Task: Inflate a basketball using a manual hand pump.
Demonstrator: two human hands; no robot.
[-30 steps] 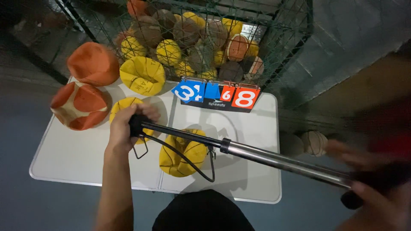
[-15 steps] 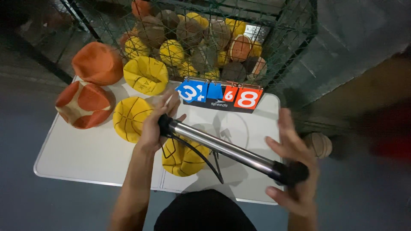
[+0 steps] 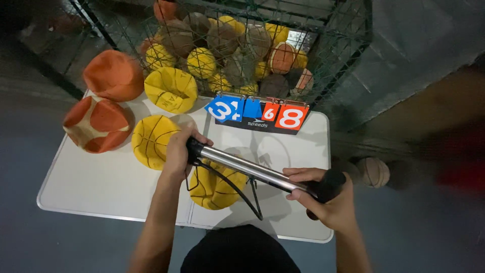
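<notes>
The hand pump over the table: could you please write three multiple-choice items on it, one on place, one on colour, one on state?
1. Where does the yellow deflated ball under the hand pump lie?
A. in the wire cage
B. on the white table
C. on the floor

2. What colour is the pump's barrel?
A. silver
B. red
C. green

3. How is the pump held?
A. by one hand only
B. lying unheld
C. by both hands

Answers:
1 B: it rests on the white table, near the front edge.
2 A: the tube shines silver between black ends.
3 C: the left hand wraps the hose end, and the right hand has its grip on the black handle.
</notes>
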